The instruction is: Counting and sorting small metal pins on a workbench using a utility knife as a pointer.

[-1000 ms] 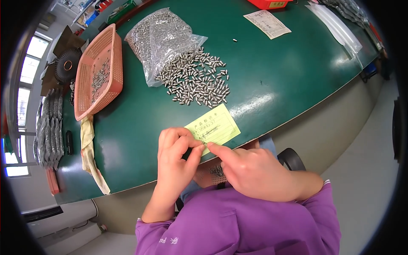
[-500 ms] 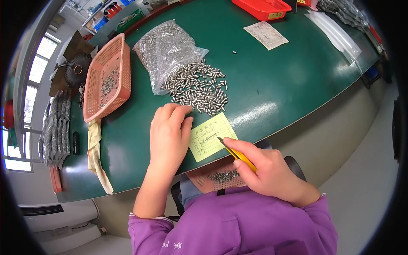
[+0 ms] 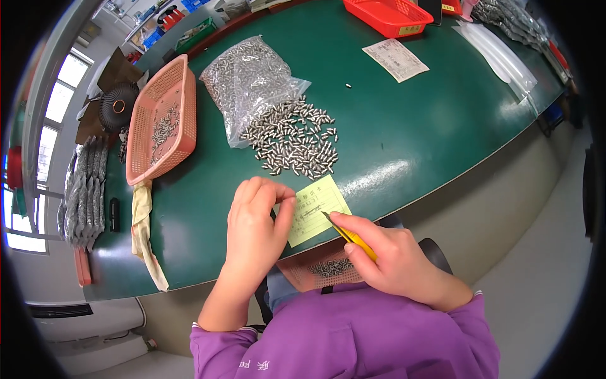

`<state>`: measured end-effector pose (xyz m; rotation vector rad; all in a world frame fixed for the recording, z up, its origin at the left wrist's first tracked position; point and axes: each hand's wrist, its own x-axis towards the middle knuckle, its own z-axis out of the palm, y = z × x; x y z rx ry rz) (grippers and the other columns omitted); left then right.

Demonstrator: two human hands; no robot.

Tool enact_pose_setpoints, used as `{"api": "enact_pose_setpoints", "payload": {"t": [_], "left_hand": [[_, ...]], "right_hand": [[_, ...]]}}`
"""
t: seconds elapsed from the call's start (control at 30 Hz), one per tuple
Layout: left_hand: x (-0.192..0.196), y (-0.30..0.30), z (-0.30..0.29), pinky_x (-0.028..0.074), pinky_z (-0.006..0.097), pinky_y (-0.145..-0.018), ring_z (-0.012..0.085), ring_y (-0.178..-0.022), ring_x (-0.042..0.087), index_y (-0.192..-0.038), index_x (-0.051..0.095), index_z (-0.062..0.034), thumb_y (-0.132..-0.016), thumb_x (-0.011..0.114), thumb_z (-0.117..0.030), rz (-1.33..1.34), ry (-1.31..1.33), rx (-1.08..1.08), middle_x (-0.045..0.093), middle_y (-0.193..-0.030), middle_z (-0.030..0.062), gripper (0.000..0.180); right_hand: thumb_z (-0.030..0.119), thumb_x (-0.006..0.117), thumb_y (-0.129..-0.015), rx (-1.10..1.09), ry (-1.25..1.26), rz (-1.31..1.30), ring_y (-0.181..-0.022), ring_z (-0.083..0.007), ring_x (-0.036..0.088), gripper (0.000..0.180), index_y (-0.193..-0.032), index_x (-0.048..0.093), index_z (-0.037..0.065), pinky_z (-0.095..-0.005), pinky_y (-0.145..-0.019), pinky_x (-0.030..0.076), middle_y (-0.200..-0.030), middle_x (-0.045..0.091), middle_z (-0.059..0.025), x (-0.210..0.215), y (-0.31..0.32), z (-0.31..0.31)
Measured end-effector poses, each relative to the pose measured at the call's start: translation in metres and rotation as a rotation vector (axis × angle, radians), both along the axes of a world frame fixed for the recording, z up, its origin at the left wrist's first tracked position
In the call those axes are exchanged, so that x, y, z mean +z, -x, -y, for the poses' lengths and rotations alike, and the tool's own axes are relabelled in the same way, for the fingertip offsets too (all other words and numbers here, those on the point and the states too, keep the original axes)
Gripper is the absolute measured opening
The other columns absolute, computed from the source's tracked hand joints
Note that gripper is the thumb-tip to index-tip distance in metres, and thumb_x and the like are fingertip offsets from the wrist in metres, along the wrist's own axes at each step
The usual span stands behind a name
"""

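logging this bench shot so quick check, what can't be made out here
In the head view:
- Yellow card: part of its left side, behind the left hand.
- Yellow knife: its rear end, inside the right hand.
- Lower pink basket: its far part, under the green table.
- Red tray: its far end, cut off by the top edge.
- Pale paper: fine print, too small.

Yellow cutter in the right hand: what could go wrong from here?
If the yellow cutter slipped, its tip might nick the left fingers nearby. It could also tear the yellow card beneath its tip. And a nudge might scatter the loose metal pieces just beyond the card.
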<state>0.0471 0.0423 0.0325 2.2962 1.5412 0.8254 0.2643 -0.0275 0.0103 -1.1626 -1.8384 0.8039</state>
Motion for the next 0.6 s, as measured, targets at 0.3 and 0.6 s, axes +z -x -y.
{"api": "enact_pose_setpoints", "payload": {"t": [0.3, 0.6], "left_hand": [[-0.018, 0.007, 0.029, 0.050, 0.038, -0.074, 0.0275, -0.084, 0.061, -0.085, 0.069, -0.0053, -0.077, 0.078, -0.001, 0.089, 0.098, -0.021, 0.064, -0.087, 0.0069, 0.013], [-0.022, 0.008, 0.028, 0.049, 0.038, -0.072, 0.0273, -0.082, 0.060, -0.084, 0.068, -0.0056, -0.076, 0.080, 0.000, 0.115, 0.085, -0.031, 0.064, -0.086, 0.0069, 0.015]], "right_hand": [[0.003, 0.063, -0.090, 0.075, 0.112, 0.133, -0.069, -0.0316, 0.070, 0.047, -0.136, 0.059, 0.007, -0.0399, -0.061, 0.056, -0.093, 0.072, -0.0152, 0.001, 0.012, -0.003], [0.006, 0.063, -0.091, 0.098, 0.083, 0.161, -0.070, -0.0315, 0.070, 0.047, -0.138, 0.057, 0.008, -0.0411, -0.061, 0.057, -0.090, 0.072, -0.0149, 0.002, 0.020, -0.003]]}}
